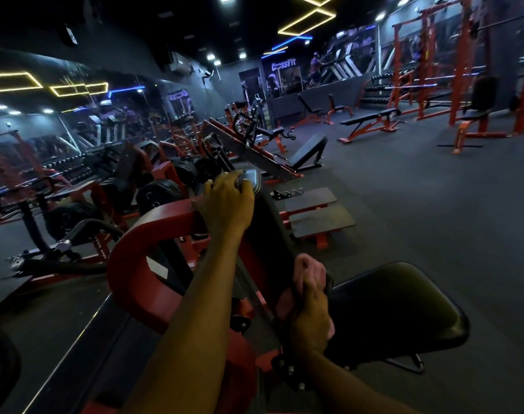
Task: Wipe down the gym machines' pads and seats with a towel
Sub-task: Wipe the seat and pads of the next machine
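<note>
Pink towel [310,268], gripped by my right hand [311,312], at the seat [398,309], 5 o'clock; left hand [228,201] clasps the pad [251,176]; likely many machines [371,117] remain.

We are looking across a dim gym with a dark rubber floor [419,204] stretching away to the right. Overhead, yellow light strips [311,20] are glowing in angular outlines against the black ceiling [165,25], a blue strip [290,40] is shining beyond them, and small round spotlights [210,57] are burning white. Along the left, a mirror wall [75,115] is reflecting the lights and equipment. An air conditioner [180,62] is hanging high near the far corner. On the back wall a "CrossFit" sign [283,66] is glowing purple beside a mural [350,55]. Orange-red power racks [465,70] are standing on the right, a dumbbell rack [377,88] is lining the wall, and a flat bench [371,116] is sitting in front of it.
</note>
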